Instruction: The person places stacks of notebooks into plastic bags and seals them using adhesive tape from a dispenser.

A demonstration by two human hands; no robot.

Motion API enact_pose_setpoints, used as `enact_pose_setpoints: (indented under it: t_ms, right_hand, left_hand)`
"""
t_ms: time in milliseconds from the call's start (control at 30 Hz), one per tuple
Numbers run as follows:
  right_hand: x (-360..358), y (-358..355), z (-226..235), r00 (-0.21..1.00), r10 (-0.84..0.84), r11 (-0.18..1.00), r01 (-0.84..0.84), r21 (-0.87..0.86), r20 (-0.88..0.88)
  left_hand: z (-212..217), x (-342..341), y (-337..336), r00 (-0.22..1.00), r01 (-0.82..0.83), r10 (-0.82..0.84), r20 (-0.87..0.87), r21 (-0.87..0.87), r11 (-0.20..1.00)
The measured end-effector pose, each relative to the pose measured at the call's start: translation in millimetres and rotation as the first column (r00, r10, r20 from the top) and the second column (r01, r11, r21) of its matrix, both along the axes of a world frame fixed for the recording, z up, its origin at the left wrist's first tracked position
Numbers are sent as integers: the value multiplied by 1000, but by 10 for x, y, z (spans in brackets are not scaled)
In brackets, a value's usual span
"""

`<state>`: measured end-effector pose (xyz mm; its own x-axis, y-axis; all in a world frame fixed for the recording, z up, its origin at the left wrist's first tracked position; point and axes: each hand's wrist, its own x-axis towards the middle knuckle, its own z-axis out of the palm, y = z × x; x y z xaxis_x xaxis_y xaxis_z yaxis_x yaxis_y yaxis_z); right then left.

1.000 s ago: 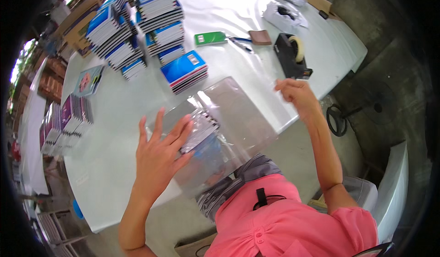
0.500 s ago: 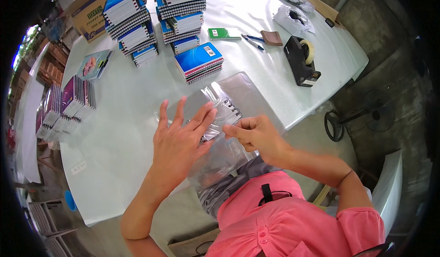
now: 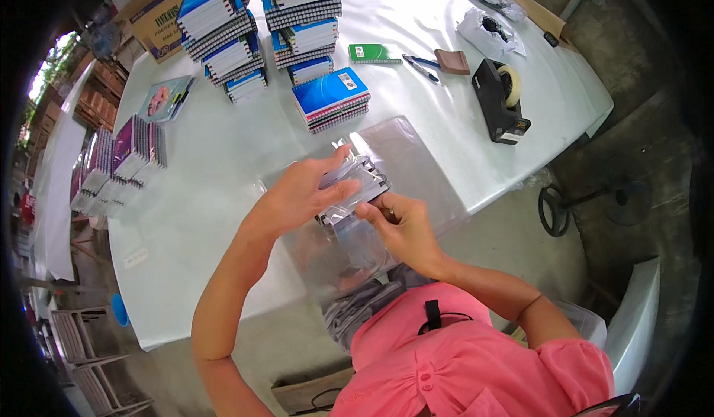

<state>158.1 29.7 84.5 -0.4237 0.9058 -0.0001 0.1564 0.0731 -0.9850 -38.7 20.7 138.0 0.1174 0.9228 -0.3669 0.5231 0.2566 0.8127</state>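
A small spiral-bound notebook point(image 3: 349, 180) in clear plastic film lies tilted between my hands, above a stack of clear plastic bags point(image 3: 424, 166) at the table's near edge. My left hand point(image 3: 301, 192) grips its left side, thumb across the glossy face, the other fingers partly hidden. At the lower right corner, my right hand point(image 3: 405, 231) is closed with the thumb pressed to the film's edge and the fingers curled beneath. Black wire rings show along the notebook's upper right edge. How far the film wraps round it I cannot make out.
Tall piles of blue spiral notebooks point(image 3: 306, 38) stand at the back, with a shorter blue stack point(image 3: 331, 97) nearer. Purple notebooks point(image 3: 134, 149) are at the left. To the right are a tape dispenser point(image 3: 494, 105), pens point(image 3: 422, 69), a brown pouch point(image 3: 451, 62) and a green notebook point(image 3: 374, 53).
My left hand has gone from spread flat on the film to fingers drawn together round the notebook's side. My right hand has shifted slightly down, its thumb still at the film's edge.
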Motion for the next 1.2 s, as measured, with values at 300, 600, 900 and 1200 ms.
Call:
enact_pose_setpoints:
  t_ms: [300,600,900,1200]
  right_hand:
    - [404,488,-552,879,347,922,-384,53,328]
    - [362,606,-225,917,244,357,-387,-850,-315]
    - [-1536,778,371,768,465,559,-641,-526,-441]
    - [-4433,706,599,755,453,704,-630,-329,-474]
  left_hand:
    - [-41,150,-150,963,230,-162,-214,350,908]
    - [-54,639,-846,680,567,-25,-733,504,652]
    - [-1468,-811,-1048,705,-348,655,-272,672,654]
    - [-1408,-756,-1119,616,-69,487,-619,574,816]
